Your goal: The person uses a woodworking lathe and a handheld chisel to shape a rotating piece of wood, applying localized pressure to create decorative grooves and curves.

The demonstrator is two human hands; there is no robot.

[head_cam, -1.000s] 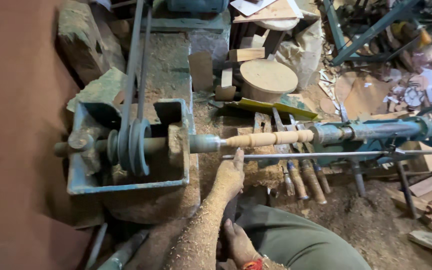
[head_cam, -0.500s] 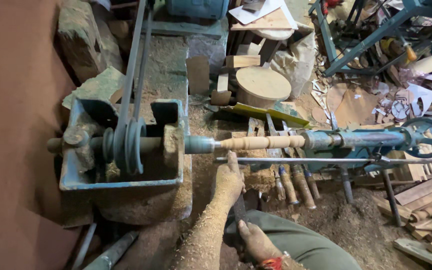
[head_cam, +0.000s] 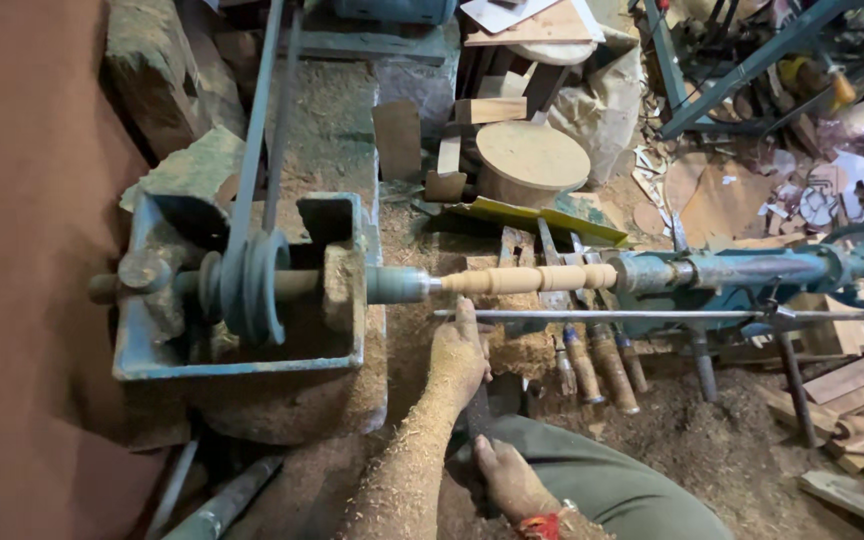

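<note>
A pale turned wooden spindle (head_cam: pixel 530 279) is mounted across a blue floor lathe (head_cam: pixel 242 290), between its headstock and tailstock (head_cam: pixel 722 272). My left hand (head_cam: pixel 457 355), dusted with sawdust like the forearm, rests against the thin metal rest bar (head_cam: pixel 652 314) just below the spindle's left end, its fingers closed over a dark turning tool (head_cam: pixel 477 410). My right hand (head_cam: pixel 507 480), with a red band at the wrist, grips the tool's handle near my lap. The tool's tip is hidden under my left hand.
Several wooden-handled chisels (head_cam: pixel 597 365) lie under the rest bar. A drive belt (head_cam: pixel 262 150) runs up from the pulley. A round wooden disc (head_cam: pixel 532 158), offcuts, a yellow-green plank (head_cam: pixel 532 218) and sawdust cover the floor. Wood pieces (head_cam: pixel 862 400) are stacked at the right.
The view shifts slightly. My left hand stays at the rest bar and my right hand keeps its hold on the handle.
</note>
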